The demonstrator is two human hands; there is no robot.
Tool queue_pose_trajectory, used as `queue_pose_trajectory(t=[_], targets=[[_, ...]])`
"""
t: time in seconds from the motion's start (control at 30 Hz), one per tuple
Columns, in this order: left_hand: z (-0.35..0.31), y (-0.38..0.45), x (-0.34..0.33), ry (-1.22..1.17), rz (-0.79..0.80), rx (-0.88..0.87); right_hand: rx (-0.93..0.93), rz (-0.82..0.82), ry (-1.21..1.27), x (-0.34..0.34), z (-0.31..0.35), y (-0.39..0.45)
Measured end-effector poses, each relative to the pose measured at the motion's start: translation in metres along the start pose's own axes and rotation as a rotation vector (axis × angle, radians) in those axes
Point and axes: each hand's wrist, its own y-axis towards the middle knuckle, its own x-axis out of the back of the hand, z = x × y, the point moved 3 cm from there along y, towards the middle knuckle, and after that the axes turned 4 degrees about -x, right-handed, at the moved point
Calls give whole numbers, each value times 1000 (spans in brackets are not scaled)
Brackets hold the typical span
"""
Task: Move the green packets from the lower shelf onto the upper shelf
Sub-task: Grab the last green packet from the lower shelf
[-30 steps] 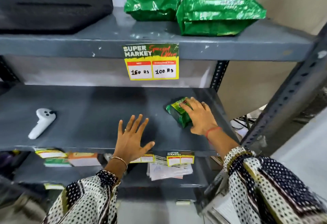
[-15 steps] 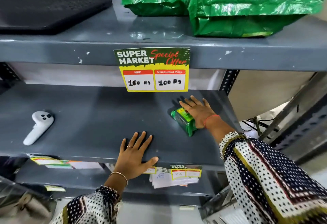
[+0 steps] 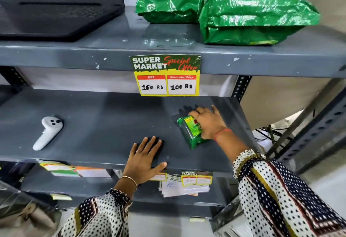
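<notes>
A small green packet (image 3: 189,132) lies on the lower shelf (image 3: 104,124) toward its right side. My right hand (image 3: 208,122) is curled over the packet's right edge and grips it; the fingers cover part of its label. My left hand (image 3: 145,159) rests flat on the shelf's front edge, fingers spread, holding nothing. On the upper shelf (image 3: 112,36) sit two big shiny green packets, one (image 3: 168,5) in the middle and a larger one (image 3: 254,16) to its right, touching each other.
A white handheld controller (image 3: 49,132) lies on the lower shelf at left. A dark laptop (image 3: 56,12) fills the upper shelf's left part. A price label (image 3: 165,76) hangs from the upper shelf edge. Perforated metal uprights (image 3: 309,134) stand at right.
My right hand's fingers have curled tighter around the small green packet, which has tilted a little. My left hand stays flat on the shelf edge. The view has come closer.
</notes>
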Motion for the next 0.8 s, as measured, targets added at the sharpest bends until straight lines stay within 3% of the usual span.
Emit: queue_pose_trajectory(t=[0.33,0.6,0.8], targets=[[-41,-24,70,41,-277,-94,-45,-354,239,32,34,-104],[-74,-59,161,166,-918,-350,3,-718,327,113,61,-214],[-99,-55,231,233,-1246,-391,100,-1006,261,198,78,-264]])
